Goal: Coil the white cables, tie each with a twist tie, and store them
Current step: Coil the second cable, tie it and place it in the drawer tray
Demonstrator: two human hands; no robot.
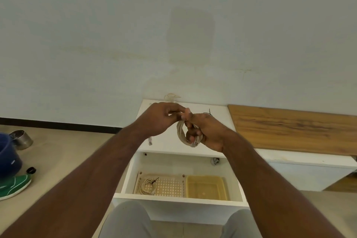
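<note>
Both hands meet above a low white cabinet: the right hand [207, 131] grips a coiled white cable [182, 133], fingers curled through the loop, while the left hand [161, 119] pinches something small at the top of the coil, fingertips nearly touching the right thumb. A thin black twist tie [209, 112] pokes up behind the right hand. A loose plug end [150, 140] dangles below the left wrist, over the white cabinet top [166, 146].

Beneath the hands, the cabinet's drawer [179, 198] stands pulled open toward the person's knees. Inside, a perforated tray [170, 186] on the left holds a second coiled cable [147, 185], already bound with a dark tie; a yellow plastic tub [206, 187] sits just beside it on the right.

A wooden board [293, 127] lies along the adjoining low white unit to the right, its near edge running close to the right forearm. Behind everything rises a pale, stained wall [116, 35] with a black skirting strip [58, 124] at the floor.

On the beige floor to the left, well apart from the cabinet, sit a blue bucket [7, 156], a metal tin [21, 139] and a green shoe [14, 185]. Open floor lies between these and the drawer's left edge.
</note>
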